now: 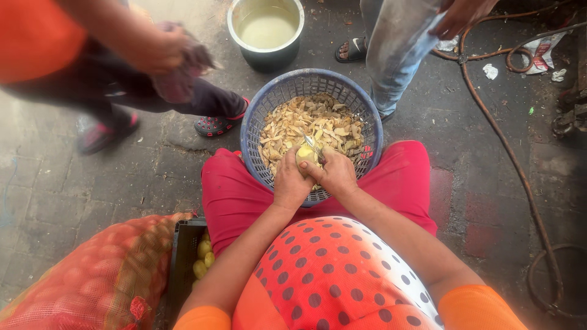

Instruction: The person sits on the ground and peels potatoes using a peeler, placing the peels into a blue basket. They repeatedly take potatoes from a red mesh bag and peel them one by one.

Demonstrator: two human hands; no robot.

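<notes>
Pale yellow peeled potato (304, 156) gripped in closed left hand (291, 182), small metal peeler (313, 146) gripped in closed right hand (336, 174) touching its top, round blue plastic basket (367, 116) of peels just beneath, black crate (182, 256) of potatoes lower left
</notes>
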